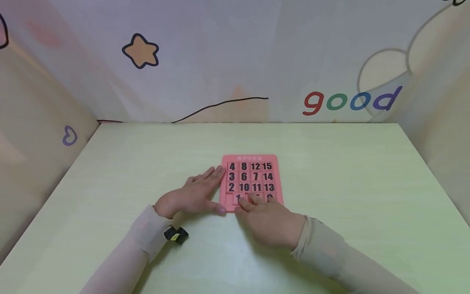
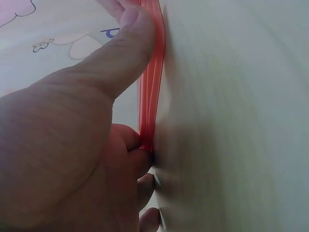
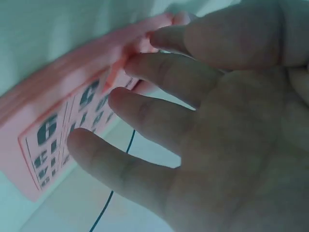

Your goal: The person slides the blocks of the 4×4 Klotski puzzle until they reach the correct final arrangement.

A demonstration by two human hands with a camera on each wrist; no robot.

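Note:
A pink sliding number puzzle (image 1: 251, 158) lies flat on the table, with numbered tiles in rows. My left hand (image 1: 192, 194) rests against its left side, fingertips at the edge and thumb by the near left corner. In the left wrist view the puzzle's red side edge (image 2: 149, 96) runs past the thumb. My right hand (image 1: 271, 222) reaches over the near row, its fingertips touching the tiles there. One finger is on the tile marked 1 (image 1: 236, 198), which has a gap to its left. The right wrist view shows the right hand's fingers (image 3: 145, 106) spread and fairly straight. Other near-row tiles are partly covered.
The pale green table (image 1: 349, 183) extends around the puzzle on all sides. A printed backdrop (image 1: 220, 53) with a star and the word "good" stands along the far edge, with side walls at left and right. A black band device (image 1: 176, 235) sits at the left wrist.

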